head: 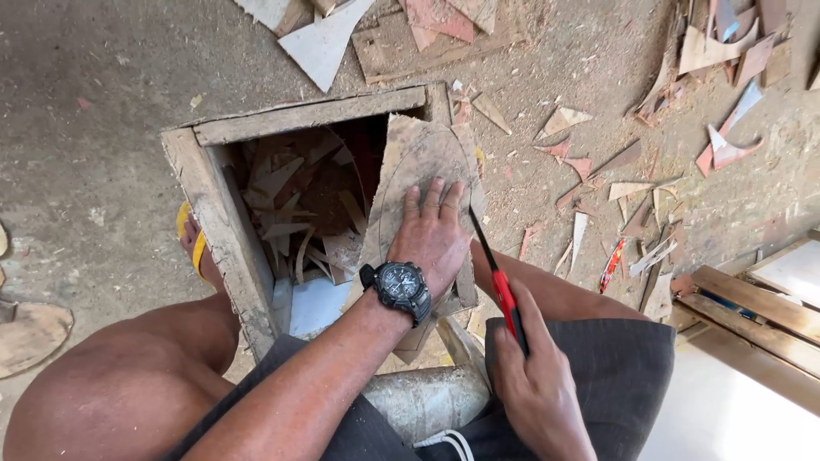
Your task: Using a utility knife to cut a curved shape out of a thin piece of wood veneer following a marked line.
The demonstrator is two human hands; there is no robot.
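My left hand (434,232) presses flat on a thin plywood piece (418,154) marked with a curved pencil line, which rests on the right edge of a rough wooden box (224,224). A black watch (400,288) is on that wrist. My right hand (538,384) grips a red-handled saw blade (500,277), whose dark blade runs up to the right edge of the plywood beside my left fingers. My knees frame the box.
The open box holds several wood offcuts (299,213). Plywood scraps and sawdust litter the dirt floor (615,188). A wooden frame with a white panel (769,299) lies at right. A yellow sandal (195,248) shows left of the box.
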